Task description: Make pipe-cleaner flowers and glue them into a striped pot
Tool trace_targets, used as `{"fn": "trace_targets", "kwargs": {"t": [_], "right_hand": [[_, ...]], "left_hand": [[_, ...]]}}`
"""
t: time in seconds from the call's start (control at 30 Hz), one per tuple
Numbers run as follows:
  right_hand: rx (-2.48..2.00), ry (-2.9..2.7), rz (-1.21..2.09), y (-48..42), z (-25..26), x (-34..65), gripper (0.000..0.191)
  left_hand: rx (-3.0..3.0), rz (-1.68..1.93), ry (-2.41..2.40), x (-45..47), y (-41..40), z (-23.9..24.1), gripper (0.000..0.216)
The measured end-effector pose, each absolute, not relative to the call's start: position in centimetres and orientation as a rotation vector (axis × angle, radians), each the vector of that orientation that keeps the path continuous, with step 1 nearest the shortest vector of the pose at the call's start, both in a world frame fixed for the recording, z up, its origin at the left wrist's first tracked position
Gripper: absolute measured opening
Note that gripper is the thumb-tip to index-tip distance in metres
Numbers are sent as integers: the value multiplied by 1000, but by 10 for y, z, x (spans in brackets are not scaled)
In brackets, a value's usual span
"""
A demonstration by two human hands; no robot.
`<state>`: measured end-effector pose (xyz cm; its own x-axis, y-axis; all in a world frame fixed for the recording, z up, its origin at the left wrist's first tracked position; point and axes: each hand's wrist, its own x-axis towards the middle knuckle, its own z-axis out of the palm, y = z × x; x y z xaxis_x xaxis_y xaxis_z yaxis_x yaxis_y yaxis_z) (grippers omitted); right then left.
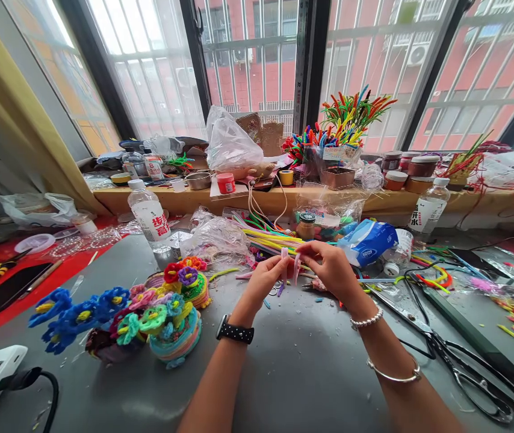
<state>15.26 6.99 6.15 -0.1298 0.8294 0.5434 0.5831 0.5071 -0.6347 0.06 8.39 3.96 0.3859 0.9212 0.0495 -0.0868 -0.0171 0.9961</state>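
Both my hands meet over the middle of the grey table [293, 361]. My left hand [266, 278] and my right hand [329, 267] are each closed in a pinch on a pale pink pipe cleaner [291, 264], bent into a small upright loop between them. A black watch sits on my left wrist, a bead bracelet and a bangle on my right. Just beyond my hands lies a heap of yellow, green and pink pipe cleaners [270, 239].
Finished pipe-cleaner flowers and baskets [148, 316] stand at the left. Large scissors [469, 370] lie at the right, near a dark flat bar. Water bottles [150, 215], a blue tissue pack [368, 240], jars and a bundle of upright pipe cleaners [351, 117] crowd the windowsill.
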Motion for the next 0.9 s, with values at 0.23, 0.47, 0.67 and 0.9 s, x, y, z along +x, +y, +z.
{"fn": "trace_targets", "kwargs": {"t": [0.23,0.47,0.67,0.9], "right_hand": [[-1189,-1720,368,68,60,143,5],[-1195,-1642,526,66,56,137,5],[-1210,-1591,532,67,56,136,6],[-1042,-1700,510,71,52,140,26]], "left_hand": [[1364,937,814,-2,84,41,32],[1384,903,838,-2,82,40,33],[1271,865,795,-1,78,44,37],[1197,795,753,-2,77,45,38]]}}
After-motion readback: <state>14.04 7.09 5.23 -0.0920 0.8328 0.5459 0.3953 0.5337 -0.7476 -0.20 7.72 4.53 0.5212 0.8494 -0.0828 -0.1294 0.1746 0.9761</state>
